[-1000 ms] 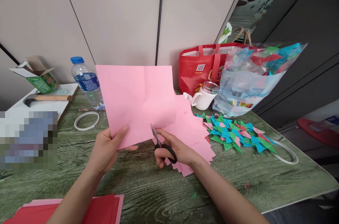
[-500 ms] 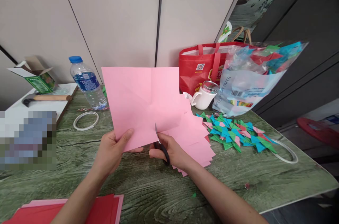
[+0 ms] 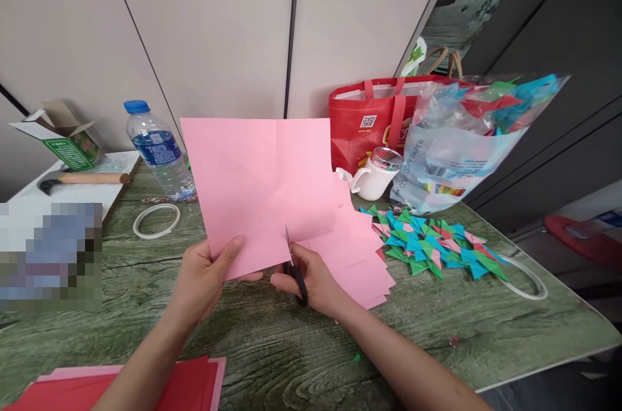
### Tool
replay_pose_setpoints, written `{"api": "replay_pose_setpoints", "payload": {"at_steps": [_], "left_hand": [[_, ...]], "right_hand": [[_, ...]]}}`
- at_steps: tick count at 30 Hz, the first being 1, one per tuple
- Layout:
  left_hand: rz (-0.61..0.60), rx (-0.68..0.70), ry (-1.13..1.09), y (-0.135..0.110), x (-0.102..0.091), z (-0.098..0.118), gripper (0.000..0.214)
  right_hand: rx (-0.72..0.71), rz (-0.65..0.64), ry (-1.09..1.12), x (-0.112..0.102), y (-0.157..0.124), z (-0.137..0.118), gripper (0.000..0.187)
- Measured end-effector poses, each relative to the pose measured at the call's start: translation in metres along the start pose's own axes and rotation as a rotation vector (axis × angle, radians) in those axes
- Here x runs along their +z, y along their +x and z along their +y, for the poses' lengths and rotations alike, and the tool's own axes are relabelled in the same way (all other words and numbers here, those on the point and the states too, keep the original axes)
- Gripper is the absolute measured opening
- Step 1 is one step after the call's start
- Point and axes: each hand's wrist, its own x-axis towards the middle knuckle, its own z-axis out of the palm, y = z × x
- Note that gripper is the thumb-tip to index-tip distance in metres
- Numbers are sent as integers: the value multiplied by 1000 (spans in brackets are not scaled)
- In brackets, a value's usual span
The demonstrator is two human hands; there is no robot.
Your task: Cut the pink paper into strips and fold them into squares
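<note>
A stack of red and pink paper [image 3: 192, 385] lies nearest, at 7 o'clock; it looks unused, so more work seems left. Beyond it, the left hand [image 3: 204, 281] pinches the pink sheet [image 3: 247, 187] at its 7 o'clock corner, thumb in front. The right hand [image 3: 313, 278] curls round the scissors [image 3: 300, 284], their blades at the sheet's lower edge. This cut looks begun but unfinished, the sheet whole above the blade tip. Loose pink pieces [image 3: 362, 252] at 5 o'clock, small folded pieces [image 3: 432, 242] at 4 and a filled bag [image 3: 451, 168] at 3 suggest much is done. The sheet is raised just towards 9 o'clock from the middle, plain, faintly creased upright, its 5 o'clock part curving.
</note>
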Motion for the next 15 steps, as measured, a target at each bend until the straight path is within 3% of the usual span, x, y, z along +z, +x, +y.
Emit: {"api": "replay_pose_setpoints", "payload": {"at_steps": [15], "left_hand": [[-33,27,46,-1,-7,-3,17]], "right_hand": [[-23,92,-46,6,-1,2,28]]}}
